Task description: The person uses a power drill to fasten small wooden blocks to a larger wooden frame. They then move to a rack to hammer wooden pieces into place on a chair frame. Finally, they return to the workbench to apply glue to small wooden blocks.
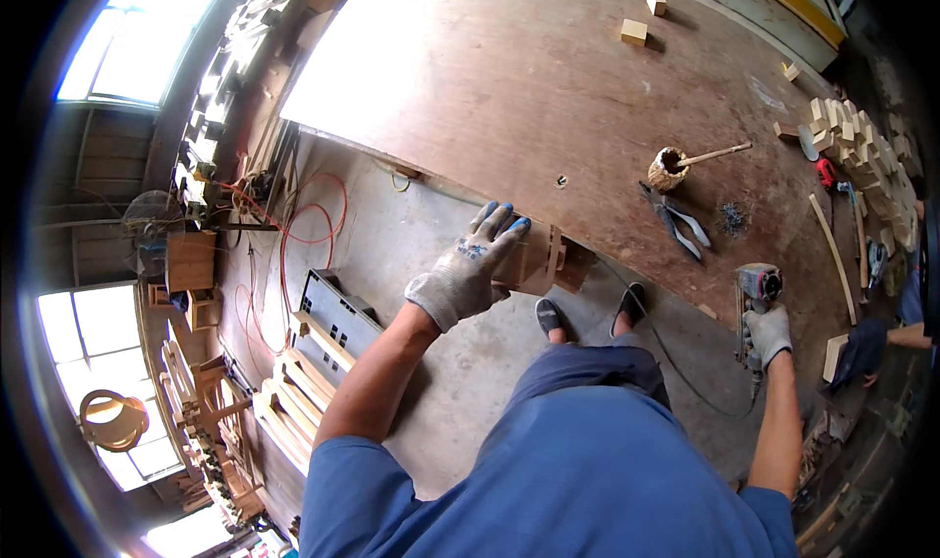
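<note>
My left hand (470, 264), in a pale work glove with blue fingertips, is at the table's front edge with its fingers stretched out. It lies beside a light brown wooden piece (534, 264) at that edge; whether the palm presses on it is hidden. At the table's right front corner, my gloved right hand (767, 331) is wrapped round the handle of a pneumatic nail gun (760, 282). A thin hose (676, 362) hangs from the gun's handle and loops towards the table. On the tabletop (509, 98) near the gun lie pliers (676, 221) and a small heap of dark nails or staples (730, 219).
A crusted pot (669, 168) with a stick in it stands behind the pliers. Two wooden blocks (634, 32) sit farther back. Many blocks are piled (867, 147) at the right. A grey crate (338, 313) and wooden strips (294, 392) are on the left; another person's arm (909, 336) shows at far right.
</note>
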A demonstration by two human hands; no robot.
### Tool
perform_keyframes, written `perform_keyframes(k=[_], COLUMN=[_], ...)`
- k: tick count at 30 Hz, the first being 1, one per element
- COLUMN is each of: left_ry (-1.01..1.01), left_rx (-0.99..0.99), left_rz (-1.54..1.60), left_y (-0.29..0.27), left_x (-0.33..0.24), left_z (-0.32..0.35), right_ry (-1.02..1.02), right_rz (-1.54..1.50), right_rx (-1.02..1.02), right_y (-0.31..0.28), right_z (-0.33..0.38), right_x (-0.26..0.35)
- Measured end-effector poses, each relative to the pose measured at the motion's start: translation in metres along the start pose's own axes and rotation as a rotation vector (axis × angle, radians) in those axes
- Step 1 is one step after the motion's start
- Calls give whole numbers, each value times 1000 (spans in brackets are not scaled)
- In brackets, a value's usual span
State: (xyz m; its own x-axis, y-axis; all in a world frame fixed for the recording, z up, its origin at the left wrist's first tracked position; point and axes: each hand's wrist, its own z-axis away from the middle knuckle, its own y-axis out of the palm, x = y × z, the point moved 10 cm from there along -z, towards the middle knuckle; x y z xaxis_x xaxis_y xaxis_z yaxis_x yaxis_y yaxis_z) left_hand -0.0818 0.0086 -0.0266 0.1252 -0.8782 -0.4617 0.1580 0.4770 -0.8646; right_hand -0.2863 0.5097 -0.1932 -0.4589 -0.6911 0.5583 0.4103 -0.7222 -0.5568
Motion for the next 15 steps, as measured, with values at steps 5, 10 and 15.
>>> perform_keyframes(k=[5, 10, 15], left_ry=[-57, -36, -156], left_rx=[-89, -182, -170], left_rz=[31, 127, 130], left_y=[-11, -10, -12], left_x=[2, 13, 16], left_z=[10, 23, 39], right_ry=[21, -17, -12], right_rz=[55, -8, -14], right_rx=[-1, 44, 71], right_y=[-2, 2, 3], right_z=[9, -1, -15], right_x=[10, -1, -15])
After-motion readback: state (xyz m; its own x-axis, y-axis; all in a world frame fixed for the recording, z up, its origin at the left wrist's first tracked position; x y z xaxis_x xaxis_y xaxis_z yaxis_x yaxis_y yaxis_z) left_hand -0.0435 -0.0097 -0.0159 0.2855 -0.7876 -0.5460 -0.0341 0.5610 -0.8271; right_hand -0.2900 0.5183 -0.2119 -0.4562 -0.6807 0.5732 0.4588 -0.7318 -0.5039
